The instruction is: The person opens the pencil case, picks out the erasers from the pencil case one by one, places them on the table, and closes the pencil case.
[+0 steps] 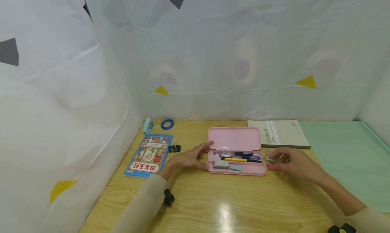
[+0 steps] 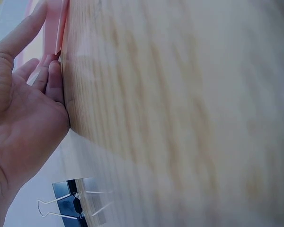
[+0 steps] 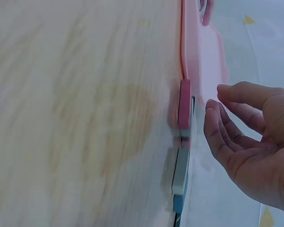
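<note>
An open pink pencil case (image 1: pixel 234 138) lies in the middle of the wooden table (image 1: pixel 213 202), with pens, a yellow pencil (image 1: pixel 234 159), a grey eraser (image 1: pixel 220 164) and a blue eraser (image 1: pixel 235 167) in its tray. My left hand (image 1: pixel 199 155) rests open against the case's left end; in the left wrist view its fingertips (image 2: pixel 54 78) touch the pink case (image 2: pixel 51 28). My right hand (image 1: pixel 281 158) hovers just right of the case, fingers loosely bent and holding nothing. Beside the right hand (image 3: pixel 222 111) lie a pink eraser (image 3: pixel 184 104) and a grey eraser (image 3: pixel 180 170).
A blue picture booklet (image 1: pixel 149 155), a black binder clip (image 1: pixel 174 148), a blue tape ring (image 1: pixel 167 124) and a light-blue stapler (image 1: pixel 148 125) lie at the left. A "Gambit" notebook (image 1: pixel 278 133) and a green mat (image 1: pixel 347 151) are at the right. White sheeting (image 1: pixel 91 90) walls in the table.
</note>
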{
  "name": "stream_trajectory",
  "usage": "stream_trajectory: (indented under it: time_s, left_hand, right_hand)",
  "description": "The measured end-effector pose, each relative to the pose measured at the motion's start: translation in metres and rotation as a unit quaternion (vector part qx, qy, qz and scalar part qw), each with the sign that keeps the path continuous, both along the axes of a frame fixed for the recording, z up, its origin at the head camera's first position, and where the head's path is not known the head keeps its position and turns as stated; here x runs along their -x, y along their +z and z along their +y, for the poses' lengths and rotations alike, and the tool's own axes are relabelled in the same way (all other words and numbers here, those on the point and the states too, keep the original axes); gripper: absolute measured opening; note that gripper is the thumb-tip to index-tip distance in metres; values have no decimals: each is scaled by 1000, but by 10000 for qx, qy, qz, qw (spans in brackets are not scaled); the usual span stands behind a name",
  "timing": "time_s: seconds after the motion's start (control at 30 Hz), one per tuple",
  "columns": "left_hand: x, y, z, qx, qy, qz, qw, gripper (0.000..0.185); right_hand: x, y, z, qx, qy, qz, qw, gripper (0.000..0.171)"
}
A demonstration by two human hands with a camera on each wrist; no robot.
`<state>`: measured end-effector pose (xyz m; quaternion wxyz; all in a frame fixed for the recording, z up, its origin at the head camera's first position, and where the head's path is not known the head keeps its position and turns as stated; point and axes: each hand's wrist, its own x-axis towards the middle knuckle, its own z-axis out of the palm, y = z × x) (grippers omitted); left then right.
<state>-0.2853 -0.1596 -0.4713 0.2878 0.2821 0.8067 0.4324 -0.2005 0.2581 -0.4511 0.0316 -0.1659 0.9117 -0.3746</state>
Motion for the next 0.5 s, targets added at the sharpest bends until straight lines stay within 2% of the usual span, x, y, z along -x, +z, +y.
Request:
stream_trajectory:
  time_s: [0.23,0.5]
  left_hand:
    - [1,0,0,22,-20,11,10000,96]
    - [0,0,0,25,15,-25,10000,96]
  right_hand:
    - [6,1,-27,394,639,161,9970,18]
    - [9,0,-64,360,1018,244,9939,18]
